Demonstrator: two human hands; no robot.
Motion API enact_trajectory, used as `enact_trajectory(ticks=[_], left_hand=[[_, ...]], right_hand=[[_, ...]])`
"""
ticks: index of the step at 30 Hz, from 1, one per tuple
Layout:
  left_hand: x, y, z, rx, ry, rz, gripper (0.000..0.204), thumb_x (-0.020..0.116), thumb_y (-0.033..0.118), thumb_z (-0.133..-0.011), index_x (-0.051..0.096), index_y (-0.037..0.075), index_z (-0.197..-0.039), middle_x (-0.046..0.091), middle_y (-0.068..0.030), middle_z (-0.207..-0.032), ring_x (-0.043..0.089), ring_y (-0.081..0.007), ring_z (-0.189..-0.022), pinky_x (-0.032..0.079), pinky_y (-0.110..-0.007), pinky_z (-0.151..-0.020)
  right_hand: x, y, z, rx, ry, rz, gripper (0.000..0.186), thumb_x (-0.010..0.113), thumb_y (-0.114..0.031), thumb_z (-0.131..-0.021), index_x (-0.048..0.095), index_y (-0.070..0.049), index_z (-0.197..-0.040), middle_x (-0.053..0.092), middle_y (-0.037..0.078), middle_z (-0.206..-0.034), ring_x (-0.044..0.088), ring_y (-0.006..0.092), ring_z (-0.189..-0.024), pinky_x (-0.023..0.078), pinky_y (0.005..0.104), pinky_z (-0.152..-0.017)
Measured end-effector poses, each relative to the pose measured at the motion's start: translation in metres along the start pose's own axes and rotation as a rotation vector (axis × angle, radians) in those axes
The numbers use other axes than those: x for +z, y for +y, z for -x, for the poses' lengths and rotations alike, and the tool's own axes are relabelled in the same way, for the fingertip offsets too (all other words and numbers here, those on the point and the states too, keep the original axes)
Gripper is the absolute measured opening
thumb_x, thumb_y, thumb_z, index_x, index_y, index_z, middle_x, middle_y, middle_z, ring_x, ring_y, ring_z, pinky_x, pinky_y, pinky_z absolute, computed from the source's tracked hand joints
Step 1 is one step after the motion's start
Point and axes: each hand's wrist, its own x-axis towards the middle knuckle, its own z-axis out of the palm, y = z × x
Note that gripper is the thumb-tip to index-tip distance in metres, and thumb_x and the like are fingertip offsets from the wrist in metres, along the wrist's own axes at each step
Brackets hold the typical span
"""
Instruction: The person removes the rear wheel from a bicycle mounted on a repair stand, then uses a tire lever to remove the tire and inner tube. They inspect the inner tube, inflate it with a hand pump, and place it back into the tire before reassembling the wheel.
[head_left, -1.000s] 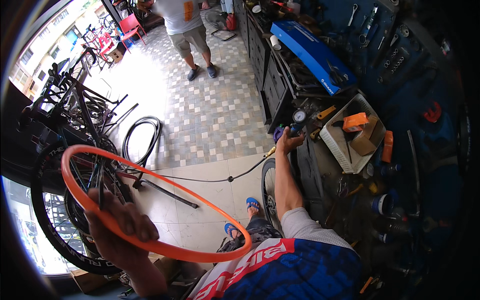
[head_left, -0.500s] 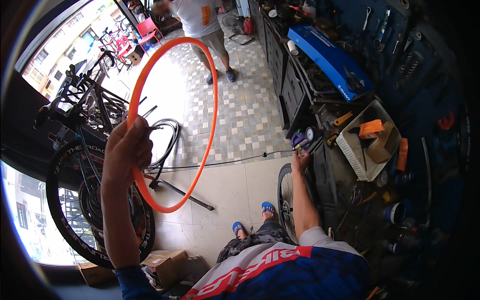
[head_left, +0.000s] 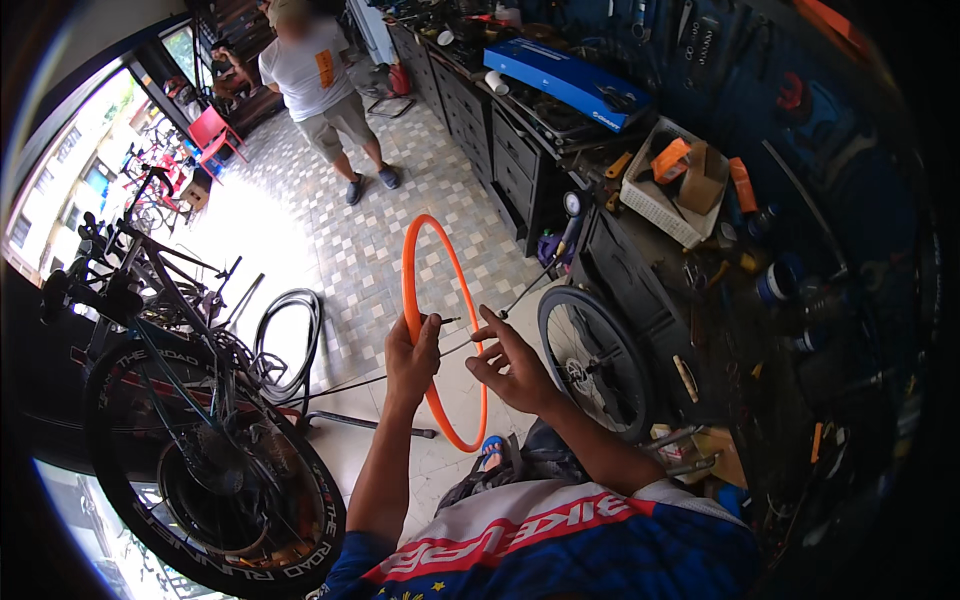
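Note:
My left hand [head_left: 410, 360] is closed around an inflated orange bicycle inner tube [head_left: 411, 268], which hangs in front of me as a narrow loop seen nearly edge-on. The tube's dark valve stem [head_left: 450, 320] sticks out to the right beside my left thumb. Just right of the valve, my right hand [head_left: 515, 372] has its fingers apart and bent toward the tube. I see nothing held in it. An air inflator with a round gauge [head_left: 572, 204] is by the workbench, its thin hose passing behind my hands.
Bicycles [head_left: 215, 440] stand at left beside a coiled black hose [head_left: 290, 330]. A spoked wheel [head_left: 595, 360] leans against black drawers [head_left: 515, 160] at right. A white basket [head_left: 668, 213] and a blue box [head_left: 560, 82] sit on the bench. A person [head_left: 318, 85] stands on the tiles ahead.
My right hand has let go of the inflator by the bench and come over to the tube's valve. The tube has moved lower and toward the middle, turned more edge-on. My view has shifted right.

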Motion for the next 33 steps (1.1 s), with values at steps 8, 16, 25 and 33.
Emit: enact_trajectory(ticks=[8,16,25,33], left_hand=[[0.014,-0.045,0.067,0.042,-0.092,-0.093,0.034,0.066,0.032,-0.103,0.06,0.0,-0.092,0.053,0.0001,-0.063,0.046,-0.0077,-0.054,0.038,-0.03,-0.051],[0.033,-0.052,0.102,0.228,-0.148,-0.2,0.033,0.068,0.032,-0.101,0.062,-0.001,-0.095,0.056,-0.001,-0.066,0.051,-0.0088,-0.059,0.042,-0.03,-0.055],[0.078,-0.025,0.128,0.046,-0.26,-0.113,0.032,0.067,0.029,-0.102,0.06,-0.002,-0.094,0.056,-0.0029,-0.064,0.051,-0.0112,-0.055,0.042,-0.03,-0.053],[0.1,-0.002,0.139,-0.047,-0.412,0.107,0.029,0.065,0.028,-0.104,0.061,-0.001,-0.104,0.051,0.0045,-0.064,0.044,-0.0026,-0.051,0.037,-0.022,-0.047]], right_hand=[[0.058,0.009,0.093,0.07,0.224,-0.033,0.081,0.07,-0.018,-0.096,0.027,-0.003,-0.162,0.053,0.016,-0.133,0.066,0.0139,-0.096,0.055,0.0268,-0.077],[0.047,0.009,0.137,0.093,0.285,-0.088,0.076,0.07,-0.017,-0.096,0.031,-0.003,-0.16,0.054,0.013,-0.126,0.063,0.0094,-0.089,0.053,0.0242,-0.073],[-0.003,0.002,0.164,0.006,0.403,-0.117,0.06,0.068,-0.018,-0.099,0.041,0.0,-0.15,0.055,0.01,-0.121,0.063,0.0087,-0.085,0.052,0.0239,-0.071],[-0.064,-0.006,0.161,-0.111,0.316,-0.005,0.024,0.062,-0.024,-0.105,0.064,-0.001,-0.102,0.067,0.003,-0.083,0.061,0.0076,-0.071,0.051,0.0259,-0.066]])
